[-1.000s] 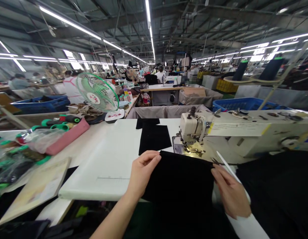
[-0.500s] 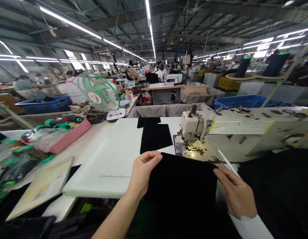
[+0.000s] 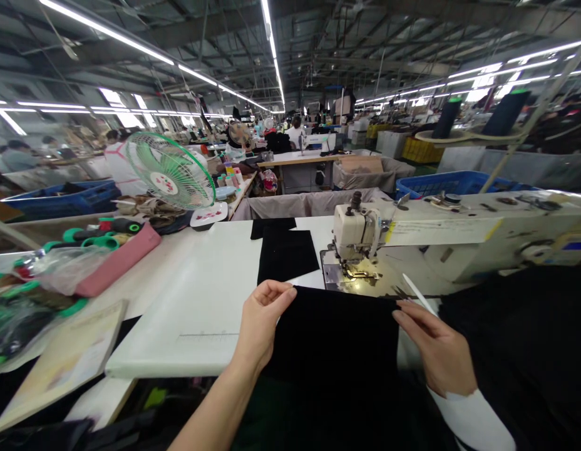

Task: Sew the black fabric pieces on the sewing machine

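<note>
Between my two hands a black fabric piece (image 3: 337,338) hangs stretched by its top edge. My left hand (image 3: 258,322) pinches its upper left corner. The upper right corner is pinched by my right hand (image 3: 445,354), which also has a white pen-like stick (image 3: 419,293) and dark pointed tips, perhaps thread snips (image 3: 402,293), poking out between its fingers. Just beyond the cloth stands the sewing machine (image 3: 359,232), its needle area lit. Another black fabric piece (image 3: 288,255) lies on the white table left of the machine, overlapping a smaller black piece (image 3: 272,227).
More black cloth (image 3: 520,338) is heaped at the right. Leftward are a booklet (image 3: 65,363), a pink case (image 3: 119,260), thread spools (image 3: 100,241) and a green fan (image 3: 171,172). Blue crates (image 3: 441,183) stand behind the machine. People sit farther back.
The view has turned slightly to the right, so the surroundings sit farther left. Both hands keep their pinch on the black fabric, with little movement relative to the machine.
</note>
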The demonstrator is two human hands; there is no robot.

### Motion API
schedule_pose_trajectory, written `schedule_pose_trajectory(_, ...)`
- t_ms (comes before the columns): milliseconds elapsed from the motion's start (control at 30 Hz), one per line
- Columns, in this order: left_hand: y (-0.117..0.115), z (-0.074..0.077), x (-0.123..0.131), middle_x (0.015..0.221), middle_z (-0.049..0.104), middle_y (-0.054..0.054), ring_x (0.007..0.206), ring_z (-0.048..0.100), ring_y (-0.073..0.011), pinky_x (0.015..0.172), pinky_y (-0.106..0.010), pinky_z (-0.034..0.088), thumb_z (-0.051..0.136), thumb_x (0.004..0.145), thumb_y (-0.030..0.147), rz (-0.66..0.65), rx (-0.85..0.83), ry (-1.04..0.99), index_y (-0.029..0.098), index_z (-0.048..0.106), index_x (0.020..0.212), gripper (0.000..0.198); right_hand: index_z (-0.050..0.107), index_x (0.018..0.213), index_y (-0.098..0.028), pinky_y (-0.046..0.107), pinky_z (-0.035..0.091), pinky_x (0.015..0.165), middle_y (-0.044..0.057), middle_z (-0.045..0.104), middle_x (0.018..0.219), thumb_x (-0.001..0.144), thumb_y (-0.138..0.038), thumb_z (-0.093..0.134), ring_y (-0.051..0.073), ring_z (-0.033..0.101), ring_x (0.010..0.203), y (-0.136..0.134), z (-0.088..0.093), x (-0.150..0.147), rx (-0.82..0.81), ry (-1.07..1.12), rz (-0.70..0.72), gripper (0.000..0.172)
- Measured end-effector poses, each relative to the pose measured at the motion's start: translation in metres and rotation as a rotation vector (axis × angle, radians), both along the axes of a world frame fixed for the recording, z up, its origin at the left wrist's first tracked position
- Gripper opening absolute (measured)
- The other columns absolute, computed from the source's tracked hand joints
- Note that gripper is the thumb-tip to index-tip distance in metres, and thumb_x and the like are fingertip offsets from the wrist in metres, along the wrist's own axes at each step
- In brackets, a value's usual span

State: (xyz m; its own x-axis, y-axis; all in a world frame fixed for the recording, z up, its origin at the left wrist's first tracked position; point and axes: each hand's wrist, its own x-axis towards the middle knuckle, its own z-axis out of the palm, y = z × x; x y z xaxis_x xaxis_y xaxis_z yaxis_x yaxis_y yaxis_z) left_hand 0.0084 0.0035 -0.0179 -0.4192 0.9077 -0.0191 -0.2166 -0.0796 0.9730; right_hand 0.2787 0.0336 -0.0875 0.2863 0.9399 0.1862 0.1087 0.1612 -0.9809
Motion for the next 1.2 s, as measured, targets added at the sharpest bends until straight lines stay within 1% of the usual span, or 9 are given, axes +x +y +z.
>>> schedule_pose_trajectory(133,0.002,0.002,-0.005,0.077,0.069,0.001,0.076,0.061,-0.0087,0.075,-0.016,0.048,0.090,0.054,0.022,0.037,0.045,-0.046,0.017,0.063,0.070,0.032,0.078,0.077,-0.021,0.041,0.057,0.085,0.009,0.076,0.092,0.065,-0.046,0.082,0.027,0.070,0.088,-0.002,0.015,-0.005,0.044,-0.016,0.026,0.028)
schedule_pose_trajectory(300,0.009,0.003,-0.012,0.073,0.068,0.003,0.071,0.061,-0.0081,0.069,-0.012,0.051,0.092,0.044,0.021,0.085,0.019,-0.071,0.016,0.060,0.064,0.038,0.076,0.076,-0.020,0.031,0.057,0.068,0.006,0.074,0.080,0.065,-0.044,0.082,0.019,0.068,0.070,-0.002,0.027,-0.016,-0.012,0.140,0.061,0.027)
schedule_pose_trajectory(533,0.008,0.006,-0.015,0.071,0.067,0.004,0.069,0.062,-0.0082,0.063,-0.010,0.052,0.093,0.039,0.022,0.120,-0.053,-0.093,0.018,0.057,0.061,0.043,0.071,0.071,-0.019,0.029,0.054,0.071,0.005,0.074,0.084,0.061,-0.040,0.083,0.017,0.067,0.075,-0.002,0.031,-0.021,-0.028,0.275,0.117,0.026)
schedule_pose_trajectory(800,0.005,0.005,-0.014,0.074,0.066,0.003,0.073,0.061,-0.0095,0.064,-0.011,0.053,0.091,0.043,0.019,0.115,-0.086,-0.082,0.018,0.052,0.058,0.042,0.065,0.067,-0.019,0.031,0.052,0.076,0.004,0.071,0.084,0.059,-0.036,0.083,0.017,0.065,0.077,-0.001,0.033,-0.024,-0.067,0.341,0.130,0.026)
schedule_pose_trajectory(900,0.004,0.004,-0.016,0.072,0.064,0.003,0.076,0.061,-0.0110,0.067,-0.014,0.053,0.089,0.046,0.019,0.099,-0.048,-0.033,0.019,0.048,0.058,0.043,0.062,0.072,-0.019,0.030,0.051,0.075,0.002,0.068,0.080,0.059,-0.035,0.084,0.016,0.063,0.075,0.004,0.034,-0.022,-0.060,0.364,0.150,0.030)
schedule_pose_trajectory(967,0.005,0.011,-0.021,0.074,0.065,0.003,0.077,0.062,-0.0120,0.069,-0.017,0.053,0.087,0.048,0.020,0.083,-0.011,0.039,0.020,0.046,0.059,0.042,0.059,0.080,-0.020,0.030,0.050,0.073,0.000,0.066,0.077,0.059,-0.033,0.084,0.015,0.061,0.074,0.006,0.035,-0.020,-0.067,0.372,0.210,0.035)
schedule_pose_trajectory(1067,0.017,0.040,-0.033,0.078,0.067,0.002,0.076,0.061,-0.0138,0.068,-0.022,0.051,0.085,0.052,0.025,0.015,0.045,0.259,0.020,0.044,0.059,0.042,0.055,0.091,-0.021,0.030,0.048,0.074,-0.002,0.064,0.078,0.063,-0.027,0.080,0.015,0.059,0.073,-0.002,0.038,-0.022,-0.083,0.263,0.394,0.038)
schedule_pose_trajectory(1133,0.037,0.064,-0.037,0.080,0.069,0.001,0.074,0.061,-0.0153,0.066,-0.025,0.048,0.082,0.058,0.031,-0.108,0.050,0.517,0.020,0.042,0.059,0.041,0.053,0.097,-0.021,0.031,0.047,0.076,-0.002,0.063,0.079,0.069,-0.022,0.074,0.015,0.058,0.074,-0.017,0.036,-0.029,-0.068,0.140,0.535,0.035)
schedule_pose_trajectory(1200,0.063,0.078,-0.033,0.081,0.070,-0.001,0.072,0.061,-0.0167,0.065,-0.028,0.046,0.076,0.064,0.035,-0.316,0.036,0.802,0.020,0.042,0.061,0.037,0.052,0.100,-0.022,0.030,0.046,0.077,-0.002,0.061,0.081,0.073,-0.015,0.067,0.014,0.057,0.076,-0.037,0.031,-0.039,-0.030,0.018,0.619,0.032)
